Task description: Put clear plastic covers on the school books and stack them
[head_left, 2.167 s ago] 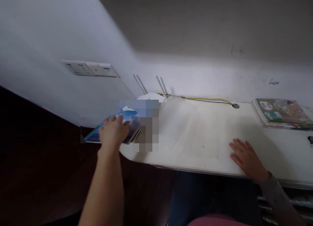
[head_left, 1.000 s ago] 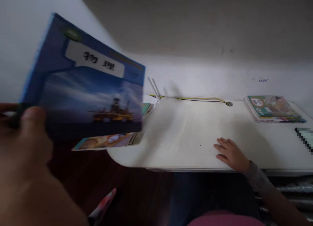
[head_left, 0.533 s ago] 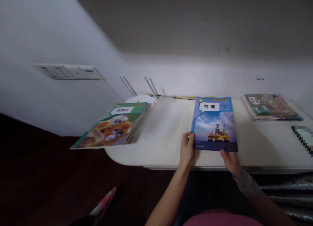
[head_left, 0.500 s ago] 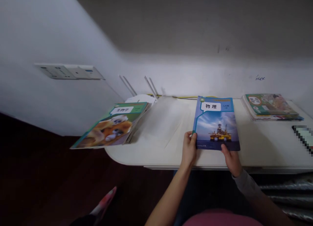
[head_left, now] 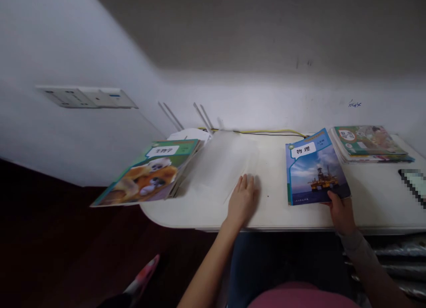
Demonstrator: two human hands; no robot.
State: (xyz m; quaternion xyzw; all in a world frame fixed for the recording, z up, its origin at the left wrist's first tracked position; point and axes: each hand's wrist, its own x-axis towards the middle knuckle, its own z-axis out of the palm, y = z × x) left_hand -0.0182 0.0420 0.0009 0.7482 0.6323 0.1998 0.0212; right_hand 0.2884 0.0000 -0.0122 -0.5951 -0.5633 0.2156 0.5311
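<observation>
My right hand (head_left: pixel 342 212) grips a blue physics textbook (head_left: pixel 316 175) by its lower right corner, thumb on the cover. An oil rig at sea is pictured on that cover, and the book tilts to the right. My left hand (head_left: pixel 242 200) holds nothing; its fingers are stretched out over the right edge of a thin, whitish translucent sheet (head_left: pixel 219 161). Whether the fingertips press on the sheet or on the table, I cannot tell. Left of the sheet lies a stack of books topped by a green biology textbook (head_left: pixel 149 172) with an animal photo.
A white router (head_left: pixel 189 134) with several antennas stands behind the biology stack, a yellow cable (head_left: pixel 266 131) running along the wall. At the right are another book stack (head_left: pixel 371 141) and a blurred-out device (head_left: pixel 414 183). The white table (head_left: pixel 186 215) has a rounded left end.
My left hand has let go of the physics textbook and moved left to the translucent sheet. The book, now in my right hand alone, has shifted right and tilted.
</observation>
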